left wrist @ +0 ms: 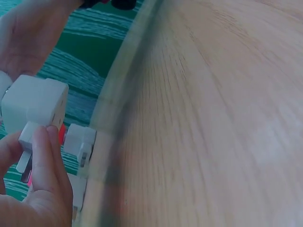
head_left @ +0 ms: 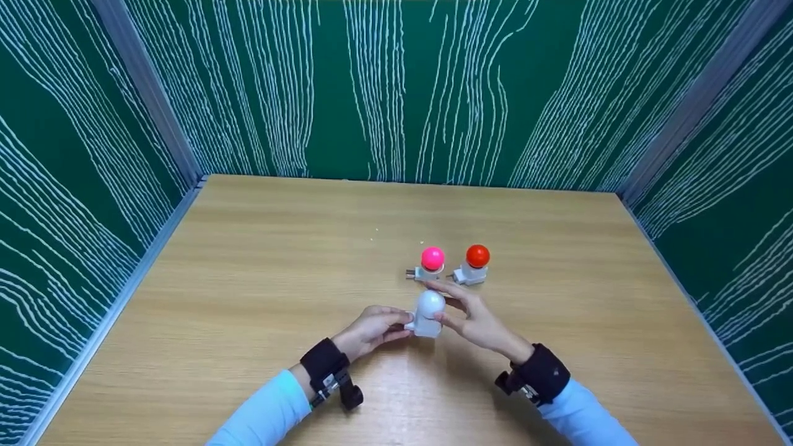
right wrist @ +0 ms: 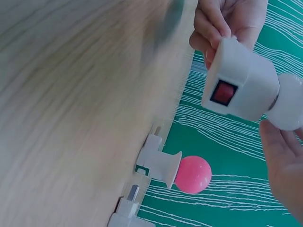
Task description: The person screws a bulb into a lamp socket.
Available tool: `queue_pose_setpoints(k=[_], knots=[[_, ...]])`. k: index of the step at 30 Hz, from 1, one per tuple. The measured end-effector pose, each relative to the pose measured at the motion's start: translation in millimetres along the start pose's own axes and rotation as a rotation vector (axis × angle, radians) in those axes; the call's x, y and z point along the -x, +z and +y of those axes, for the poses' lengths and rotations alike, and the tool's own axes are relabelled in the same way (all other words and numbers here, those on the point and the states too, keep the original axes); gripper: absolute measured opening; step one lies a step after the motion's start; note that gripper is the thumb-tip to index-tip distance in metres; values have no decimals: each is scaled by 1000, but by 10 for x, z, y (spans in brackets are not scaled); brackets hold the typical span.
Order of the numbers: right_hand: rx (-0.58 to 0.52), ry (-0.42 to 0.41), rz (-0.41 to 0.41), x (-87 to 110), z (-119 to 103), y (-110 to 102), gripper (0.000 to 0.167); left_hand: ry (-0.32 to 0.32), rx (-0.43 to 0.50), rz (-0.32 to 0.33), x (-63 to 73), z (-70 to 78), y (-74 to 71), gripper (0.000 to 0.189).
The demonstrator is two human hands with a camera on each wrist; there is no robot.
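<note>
A white bulb (head_left: 430, 302) sits in a white plug-in lamp socket (head_left: 427, 327), held up over the table between both hands. My left hand (head_left: 376, 328) pinches the socket's plug end, and its metal pins (left wrist: 24, 163) stick out past the fingers in the left wrist view. From the other side, my right hand (head_left: 477, 319) holds the bulb, thumb on its near side and forefinger stretched behind it. A red rocker switch (right wrist: 223, 92) shows on the socket's end in the right wrist view. Just beyond the hands stands a socket with a pink bulb (head_left: 432, 258).
Right of the pink one, a similar socket carries a red bulb (head_left: 477, 255). Small white specks (head_left: 374, 234) lie on the wooden table (head_left: 279, 248) farther back. Green panels (head_left: 328, 93) with white wavy lines enclose the table at the back and sides.
</note>
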State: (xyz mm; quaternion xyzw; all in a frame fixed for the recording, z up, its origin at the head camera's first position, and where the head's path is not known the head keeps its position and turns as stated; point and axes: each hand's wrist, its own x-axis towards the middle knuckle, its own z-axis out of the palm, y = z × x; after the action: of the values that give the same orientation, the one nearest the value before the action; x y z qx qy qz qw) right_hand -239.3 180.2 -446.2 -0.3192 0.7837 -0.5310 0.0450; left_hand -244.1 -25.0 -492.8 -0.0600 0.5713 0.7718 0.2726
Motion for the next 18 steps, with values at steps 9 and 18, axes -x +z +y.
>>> queue_pose_setpoints(k=[9,18], knots=[[-35,56,-54,8,-41,-12,48,32,-13,-22,10,11,6,28],[-12,66,-27,16,-37,-5,49,23,-11,7,21,14,30,29]])
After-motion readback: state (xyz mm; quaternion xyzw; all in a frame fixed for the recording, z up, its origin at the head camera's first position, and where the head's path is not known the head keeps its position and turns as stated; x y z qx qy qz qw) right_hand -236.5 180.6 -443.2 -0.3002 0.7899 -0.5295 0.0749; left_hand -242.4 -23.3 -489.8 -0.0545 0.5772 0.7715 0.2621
